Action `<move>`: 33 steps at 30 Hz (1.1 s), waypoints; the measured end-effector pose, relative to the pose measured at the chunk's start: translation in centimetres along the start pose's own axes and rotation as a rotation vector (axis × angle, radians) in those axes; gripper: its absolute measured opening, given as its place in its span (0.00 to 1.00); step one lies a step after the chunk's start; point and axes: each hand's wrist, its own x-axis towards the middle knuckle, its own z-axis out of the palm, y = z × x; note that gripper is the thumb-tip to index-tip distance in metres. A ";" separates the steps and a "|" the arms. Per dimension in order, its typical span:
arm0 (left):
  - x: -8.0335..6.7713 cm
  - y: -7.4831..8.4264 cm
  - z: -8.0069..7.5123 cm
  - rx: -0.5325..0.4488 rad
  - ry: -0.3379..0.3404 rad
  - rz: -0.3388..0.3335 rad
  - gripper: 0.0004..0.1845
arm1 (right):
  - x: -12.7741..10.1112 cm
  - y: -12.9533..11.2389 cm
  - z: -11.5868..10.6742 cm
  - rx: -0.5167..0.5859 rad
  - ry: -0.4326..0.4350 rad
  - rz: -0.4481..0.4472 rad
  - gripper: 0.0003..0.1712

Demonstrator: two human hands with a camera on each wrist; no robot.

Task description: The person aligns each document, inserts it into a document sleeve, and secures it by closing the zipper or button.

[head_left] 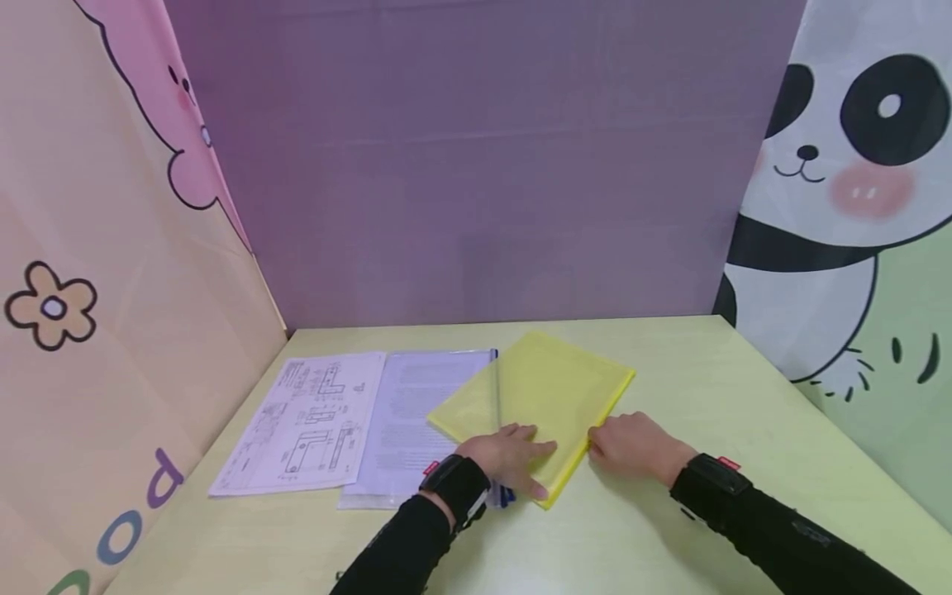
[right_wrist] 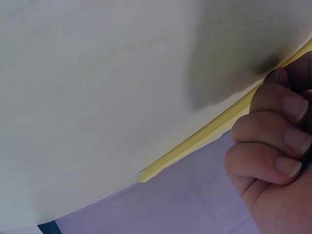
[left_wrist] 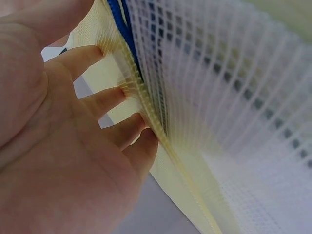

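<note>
One yellow folder point(head_left: 561, 384), askew on desk point(head_left: 706, 372), overlapping clear folder point(head_left: 412, 409): under spread left grip point(head_left: 508, 456), pinched at edge by right grip point(head_left: 630, 446). Apparently steadying; next likely calls for lifting evenly.

The head view looks forward and down; wrist views (much nearer) share its left hand point(head_left: 507, 456) and right hand point(head_left: 635, 446) respectively.
</note>
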 end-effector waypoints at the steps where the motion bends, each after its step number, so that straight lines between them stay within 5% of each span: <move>1: 0.0 0.0 0.0 -0.002 -0.001 0.001 0.39 | 0.0 0.1 0.0 -0.001 0.002 -0.002 0.11; 33: -0.1 -0.1 0.0 -0.001 0.006 0.016 0.40 | 0.9 1.8 -0.4 0.015 -0.037 0.069 0.10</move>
